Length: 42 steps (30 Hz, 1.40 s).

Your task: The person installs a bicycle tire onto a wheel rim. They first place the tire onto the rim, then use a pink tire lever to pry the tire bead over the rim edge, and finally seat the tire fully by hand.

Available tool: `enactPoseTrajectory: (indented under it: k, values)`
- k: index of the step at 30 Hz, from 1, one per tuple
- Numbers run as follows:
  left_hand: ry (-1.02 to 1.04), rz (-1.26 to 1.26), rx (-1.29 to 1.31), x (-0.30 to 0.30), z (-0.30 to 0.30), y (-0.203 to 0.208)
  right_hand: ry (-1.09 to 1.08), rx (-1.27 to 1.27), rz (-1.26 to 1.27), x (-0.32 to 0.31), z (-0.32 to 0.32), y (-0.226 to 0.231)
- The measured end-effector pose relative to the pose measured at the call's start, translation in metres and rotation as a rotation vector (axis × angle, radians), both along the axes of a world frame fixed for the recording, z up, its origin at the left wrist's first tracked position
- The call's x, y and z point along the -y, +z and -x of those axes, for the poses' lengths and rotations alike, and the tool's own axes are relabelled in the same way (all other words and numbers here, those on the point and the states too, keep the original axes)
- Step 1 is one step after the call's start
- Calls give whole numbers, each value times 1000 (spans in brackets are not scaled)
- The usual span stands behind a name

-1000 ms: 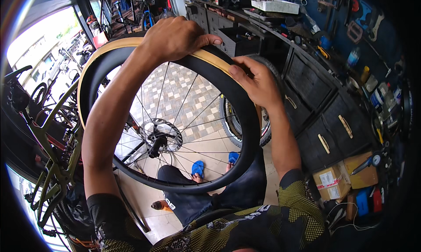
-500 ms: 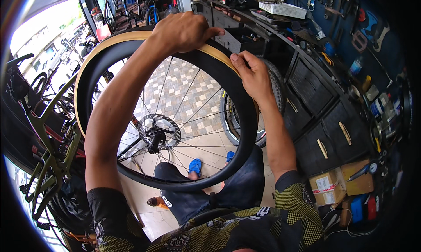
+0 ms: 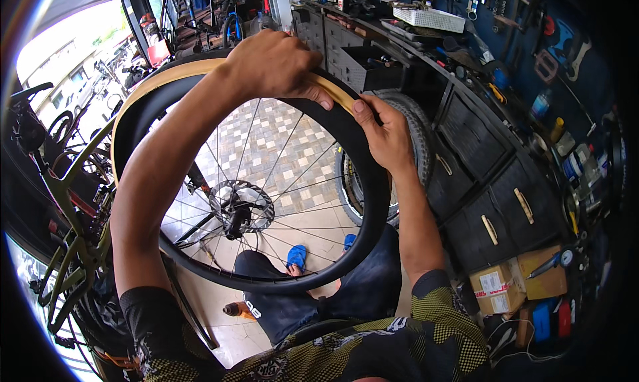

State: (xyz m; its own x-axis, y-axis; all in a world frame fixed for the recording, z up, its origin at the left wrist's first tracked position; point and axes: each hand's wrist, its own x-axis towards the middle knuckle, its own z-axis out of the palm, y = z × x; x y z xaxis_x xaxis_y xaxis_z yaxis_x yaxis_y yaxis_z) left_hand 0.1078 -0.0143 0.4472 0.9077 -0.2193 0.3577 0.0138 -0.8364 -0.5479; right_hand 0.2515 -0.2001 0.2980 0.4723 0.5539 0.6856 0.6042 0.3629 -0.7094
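Observation:
Upright before me stands a bicycle wheel with a deep black rim, thin spokes and a disc brake rotor at its hub. A tyre with a tan sidewall lies over the rim's top and stands off it at the left. My left hand is wrapped over the tyre at the top, thumb bent down onto the near side. Just to its right, my right hand grips the tyre and rim, its thumb pressing on the tan sidewall. The fingers behind the wheel are hidden.
Behind the wheel on the right is another wheel with a knobbly tyre. A dark cabinet and a tool-strewn bench with a white basket line the right. An olive bike frame stands left; a cardboard box sits lower right.
My left hand has rolled downward, its thumb swinging from pointing right to lying on the tyre. The wheel has shifted slightly left and down, and a black curved strip now shows at its lower left.

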Motion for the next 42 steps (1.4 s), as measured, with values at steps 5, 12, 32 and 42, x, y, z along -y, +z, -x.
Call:
enactPoseTrajectory:
  k: [5,12,32,42]
  values:
    - [14,116,-99,2,-5,11,54,-58,33,-5,-11,1]
    - [40,166,-138,12,2,4,112,-148,13,-8,-7,-7]
    - [83,387,-6,-9,28,32,121,-52,-17,-12,-14,17]
    - [340,207,407,-22,82,16,32,51,84,-11,-39,23]
